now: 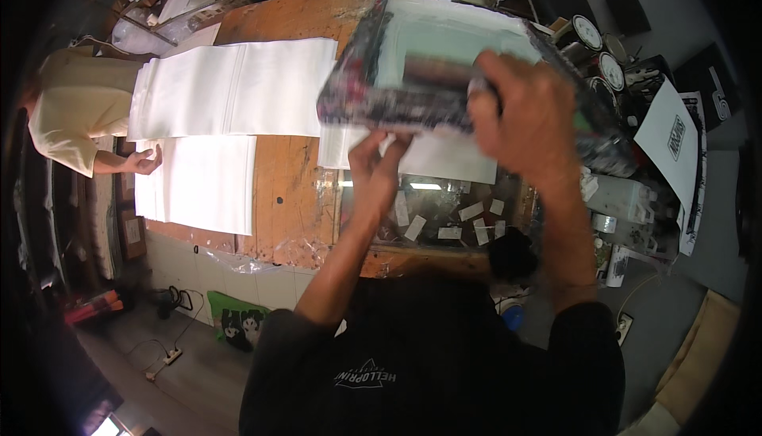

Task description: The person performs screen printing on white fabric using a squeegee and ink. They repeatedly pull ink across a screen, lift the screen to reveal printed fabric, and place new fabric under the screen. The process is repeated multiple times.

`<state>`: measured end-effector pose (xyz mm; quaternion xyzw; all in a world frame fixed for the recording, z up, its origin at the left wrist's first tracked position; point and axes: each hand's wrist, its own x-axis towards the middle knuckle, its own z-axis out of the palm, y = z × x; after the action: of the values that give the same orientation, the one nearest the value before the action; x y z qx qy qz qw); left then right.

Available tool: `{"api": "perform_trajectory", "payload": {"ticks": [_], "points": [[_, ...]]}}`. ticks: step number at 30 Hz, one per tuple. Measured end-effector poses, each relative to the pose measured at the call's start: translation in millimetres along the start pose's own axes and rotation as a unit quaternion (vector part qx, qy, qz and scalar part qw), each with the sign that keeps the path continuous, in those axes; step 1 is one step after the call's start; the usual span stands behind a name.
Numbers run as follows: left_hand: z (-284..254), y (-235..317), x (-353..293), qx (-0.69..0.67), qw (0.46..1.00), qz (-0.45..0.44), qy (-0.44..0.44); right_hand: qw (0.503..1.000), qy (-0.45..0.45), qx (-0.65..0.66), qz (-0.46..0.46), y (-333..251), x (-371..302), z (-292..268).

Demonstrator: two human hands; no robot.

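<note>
Presently, the right hand [524,111] is gripping a motion-blurred squeegee [435,70] over the screen frame [389,108]. Left hand [376,162] is curling at the frame's near edge; cannot tell whether it is gripping.

Classic fisheye: edges bend, corners go black. White sheets [230,91] at 10 o'clock are nearly blown out, glare streaks the glass [438,206], right hand [528,115] at 2 is motion-blurred, black shirt [444,349] at 6 looks murky.
</note>
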<state>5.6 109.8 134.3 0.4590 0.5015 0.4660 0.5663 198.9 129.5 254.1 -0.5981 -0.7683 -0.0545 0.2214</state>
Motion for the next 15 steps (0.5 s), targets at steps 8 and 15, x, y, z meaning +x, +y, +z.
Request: {"api": "perform_trajectory", "payload": {"ticks": [8, 15], "points": [[-54.6, -166.3, 100.3, 0.656, 0.697, 0.241, 0.16, 0.98, -0.165, -0.017, 0.109, 5.6, 114.3, -70.4], [-13.8, -81.1, 99.1, 0.522, 0.8, 0.277, 0.109, 0.966, -0.029, -0.201, -0.16, 61.8, 144.5, -75.2]]}}
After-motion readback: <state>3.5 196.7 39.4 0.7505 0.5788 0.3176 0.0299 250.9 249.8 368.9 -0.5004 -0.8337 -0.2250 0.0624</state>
